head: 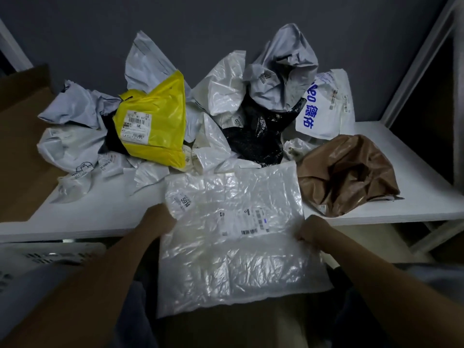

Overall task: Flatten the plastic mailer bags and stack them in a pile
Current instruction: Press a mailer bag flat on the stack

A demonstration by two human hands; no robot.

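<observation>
Shelf (414, 197) white, wall (226, 26) dark grey

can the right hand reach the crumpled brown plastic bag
Probably, once freed: the right hand grips the flat white plastic mailer; the crumpled brown plastic bag lies just beyond, uncovered.

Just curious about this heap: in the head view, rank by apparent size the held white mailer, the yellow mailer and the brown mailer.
1. The white mailer, flattened and nearest the camera.
2. The brown mailer and yellow mailer look alike; both crumpled, so unranked.
</observation>
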